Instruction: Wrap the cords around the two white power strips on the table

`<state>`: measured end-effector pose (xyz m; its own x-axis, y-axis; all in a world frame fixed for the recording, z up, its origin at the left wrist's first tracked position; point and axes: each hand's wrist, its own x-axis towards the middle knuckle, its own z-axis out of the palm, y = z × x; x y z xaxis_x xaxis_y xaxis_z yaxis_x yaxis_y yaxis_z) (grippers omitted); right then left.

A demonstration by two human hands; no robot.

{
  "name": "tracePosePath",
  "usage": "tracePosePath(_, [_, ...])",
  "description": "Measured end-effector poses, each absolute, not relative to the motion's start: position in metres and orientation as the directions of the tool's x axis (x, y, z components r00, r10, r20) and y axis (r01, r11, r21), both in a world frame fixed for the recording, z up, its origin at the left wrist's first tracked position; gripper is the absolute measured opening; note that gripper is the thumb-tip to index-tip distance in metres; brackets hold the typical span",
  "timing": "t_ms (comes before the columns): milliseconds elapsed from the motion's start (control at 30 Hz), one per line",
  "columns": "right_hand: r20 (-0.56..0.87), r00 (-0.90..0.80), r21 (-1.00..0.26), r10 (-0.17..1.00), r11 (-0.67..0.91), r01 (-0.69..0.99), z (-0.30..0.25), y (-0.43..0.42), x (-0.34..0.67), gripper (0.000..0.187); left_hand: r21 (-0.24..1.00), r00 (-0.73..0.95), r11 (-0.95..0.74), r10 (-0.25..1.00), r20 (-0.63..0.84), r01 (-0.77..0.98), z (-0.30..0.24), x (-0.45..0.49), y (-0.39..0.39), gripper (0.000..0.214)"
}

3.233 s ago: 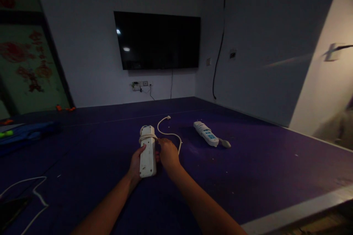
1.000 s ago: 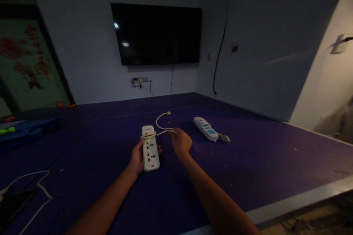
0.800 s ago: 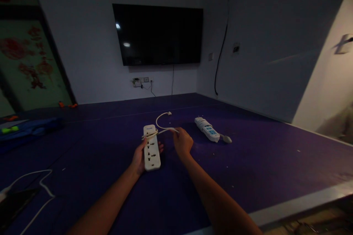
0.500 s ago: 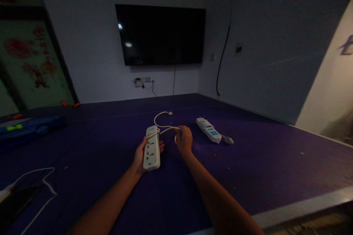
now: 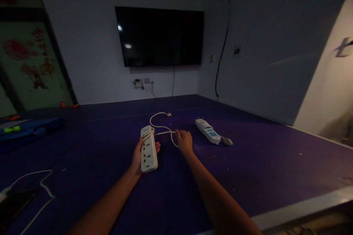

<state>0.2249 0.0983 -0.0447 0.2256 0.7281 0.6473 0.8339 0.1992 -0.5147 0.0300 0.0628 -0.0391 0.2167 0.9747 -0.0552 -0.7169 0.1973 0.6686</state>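
My left hand [image 5: 138,157] is wrapped round a white power strip [image 5: 149,154], its socket face turned up toward me. The strip's white cord [image 5: 163,133] loops round its upper end. To the right, my right hand [image 5: 184,141] pinches the cord and holds a stretch of it taut from the strip. The cord's free end curves away over the purple surface to a plug [image 5: 169,115]. Right of my right hand lies a second white power strip [image 5: 207,131] with blue socket panels. Its cord is wound round its far end, and its plug [image 5: 227,141] rests beside it.
Blue cloth [image 5: 30,128] lies on the purple surface [image 5: 110,191] at the left. A dark flat device [image 5: 16,205] and a white cable [image 5: 45,185] are near the front left. A pale edge [image 5: 303,205] borders the front right. A television [image 5: 160,36] hangs on the wall.
The held strip has shifted slightly left with my left hand. The cord between it and my right hand is straighter, and a loop now hangs below it by my right hand.
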Motion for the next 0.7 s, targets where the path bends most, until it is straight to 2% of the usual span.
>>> tracePosePath(167, [0.501, 0.214, -0.401, 0.839, 0.006, 0.916, -0.053, 0.096, 0.226, 0.035, 0.696, 0.265, 0.247, 0.96, -0.084, -0.674, -0.037, 0.034, 0.058, 0.056])
tracePosePath(333, [0.49, 0.177, -0.24, 0.853, -0.063, 0.969, -0.057, 0.094, 0.222, 0.05, 0.737, 0.341, 0.304, 0.934, -0.106, -0.604, -0.037, 0.035, 0.056, 0.055])
tracePosePath(433, [0.491, 0.061, -0.138, 0.869, 0.008, 0.99, -0.054, 0.09, 0.214, 0.053, 0.749, 0.335, 0.286, 0.938, -0.09, -0.598, -0.037, 0.035, 0.056, 0.054])
tracePosePath(533, [0.501, -0.105, -0.072, 0.859, 0.162, 0.984, -0.048, 0.084, 0.201, 0.054, 0.758, 0.352, 0.292, 0.932, -0.087, -0.583, -0.037, 0.036, 0.056, 0.052])
tracePosePath(633, [0.505, -0.275, -0.036, 0.818, 0.339, 0.94, -0.04, 0.079, 0.189, 0.052, 0.771, 0.405, 0.336, 0.908, -0.111, -0.542, -0.039, 0.035, 0.056, 0.054])
tracePosePath(700, [0.509, -0.331, -0.042, 0.795, 0.407, 0.913, -0.035, 0.077, 0.184, 0.049, 0.766, 0.449, 0.372, 0.885, -0.123, -0.525, -0.041, 0.034, 0.056, 0.056])
